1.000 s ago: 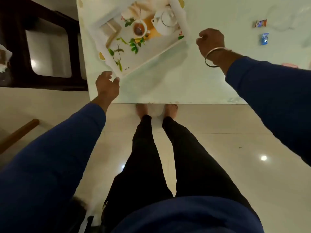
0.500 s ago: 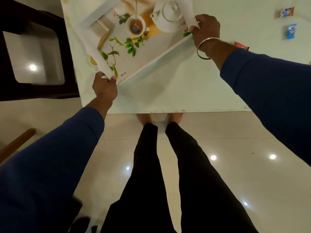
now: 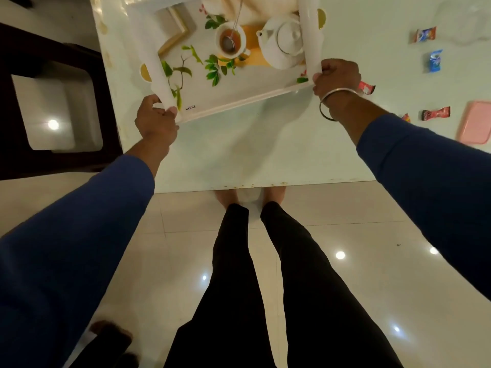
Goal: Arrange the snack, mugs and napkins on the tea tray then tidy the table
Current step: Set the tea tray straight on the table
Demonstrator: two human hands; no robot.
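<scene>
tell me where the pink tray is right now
In the head view the pink tray lies at the far right edge of the table, just right of a red snack packet and beyond the person's right sleeve.

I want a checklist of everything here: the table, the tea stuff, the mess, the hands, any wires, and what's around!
Surface: pale glossy table.
Job's things: white tray with printed teapot picture; snack packets lie loose to its right.
Clutter: pink tray at table's right edge.
Grips: left hand grips tray's near left corner; right hand, wearing a bangle, grips its right corner.
Cables: nothing seen.
Surroundings: dark chair on the left, shiny tiled floor.
</scene>
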